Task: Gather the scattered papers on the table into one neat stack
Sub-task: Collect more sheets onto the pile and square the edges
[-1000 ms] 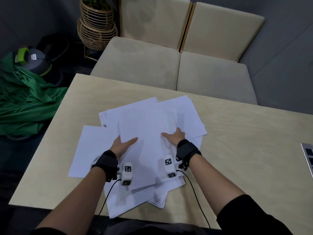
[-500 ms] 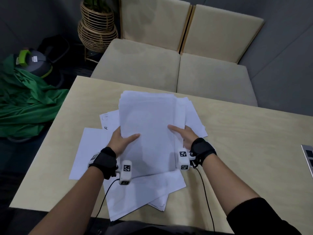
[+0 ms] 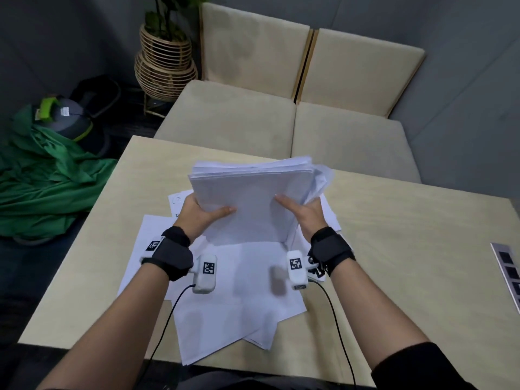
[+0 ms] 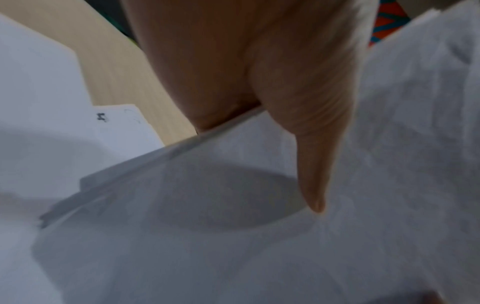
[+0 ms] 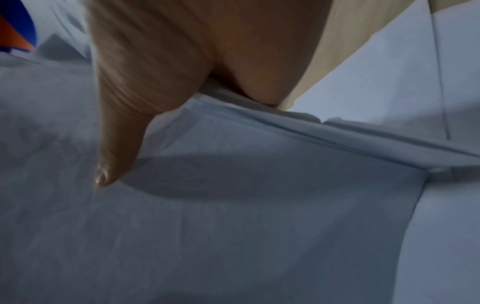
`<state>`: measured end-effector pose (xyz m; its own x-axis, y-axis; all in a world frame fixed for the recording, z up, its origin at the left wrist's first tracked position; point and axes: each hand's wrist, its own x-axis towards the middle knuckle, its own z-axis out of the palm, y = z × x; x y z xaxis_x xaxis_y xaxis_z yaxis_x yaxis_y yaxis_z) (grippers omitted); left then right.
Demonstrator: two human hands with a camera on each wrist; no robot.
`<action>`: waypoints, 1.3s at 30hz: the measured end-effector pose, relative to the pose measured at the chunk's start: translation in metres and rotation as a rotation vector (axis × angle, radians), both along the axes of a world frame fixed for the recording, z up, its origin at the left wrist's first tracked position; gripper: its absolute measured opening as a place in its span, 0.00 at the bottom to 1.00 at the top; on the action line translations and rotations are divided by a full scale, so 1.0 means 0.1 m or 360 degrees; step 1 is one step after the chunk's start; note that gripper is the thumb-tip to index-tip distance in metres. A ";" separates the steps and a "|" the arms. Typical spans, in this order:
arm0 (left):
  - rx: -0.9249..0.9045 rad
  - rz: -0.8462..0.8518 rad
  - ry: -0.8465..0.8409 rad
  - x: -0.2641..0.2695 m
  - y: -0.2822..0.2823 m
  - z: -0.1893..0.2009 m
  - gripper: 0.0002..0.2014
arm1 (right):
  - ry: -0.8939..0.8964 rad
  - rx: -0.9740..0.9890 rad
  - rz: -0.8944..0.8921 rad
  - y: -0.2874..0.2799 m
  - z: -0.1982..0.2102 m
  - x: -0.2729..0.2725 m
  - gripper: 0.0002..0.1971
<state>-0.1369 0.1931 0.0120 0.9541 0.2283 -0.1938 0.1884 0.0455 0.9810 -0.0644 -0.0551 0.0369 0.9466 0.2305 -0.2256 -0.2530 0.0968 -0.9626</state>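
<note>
Where both hands clasp its side edges, paper stack (image 3: 250, 198) upright over loose sheets (image 3: 239, 299).

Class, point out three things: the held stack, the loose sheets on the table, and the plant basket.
Stack (image 3: 253, 201): head view, top sheet's middle.
Loose sheets (image 3: 239, 302): head view, bare near sheet.
Basket (image 3: 164, 67): head view, woven side.

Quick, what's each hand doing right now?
Left hand: grips the left edge of the lifted bundle of papers, thumb on top.
Right hand: grips the bundle's right edge, thumb on top.
</note>
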 end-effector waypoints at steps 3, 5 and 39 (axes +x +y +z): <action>-0.0067 0.0005 0.0011 -0.05 0.04 -0.01 0.31 | -0.0009 0.0047 -0.0006 -0.13 -0.05 -0.01 0.23; -0.0103 0.0007 0.0000 -0.05 0.03 0.01 0.31 | -0.0061 0.0015 0.0010 -0.17 -0.07 0.00 0.26; -0.0110 0.0197 -0.0031 -0.05 -0.21 0.08 0.26 | 0.0271 0.0253 -0.0430 -0.01 0.04 0.08 0.25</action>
<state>-0.1420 0.1722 0.0200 0.9233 0.3310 -0.1947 0.1580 0.1348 0.9782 -0.0563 -0.0563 0.0407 0.9300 0.0219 -0.3670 -0.3535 0.3274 -0.8763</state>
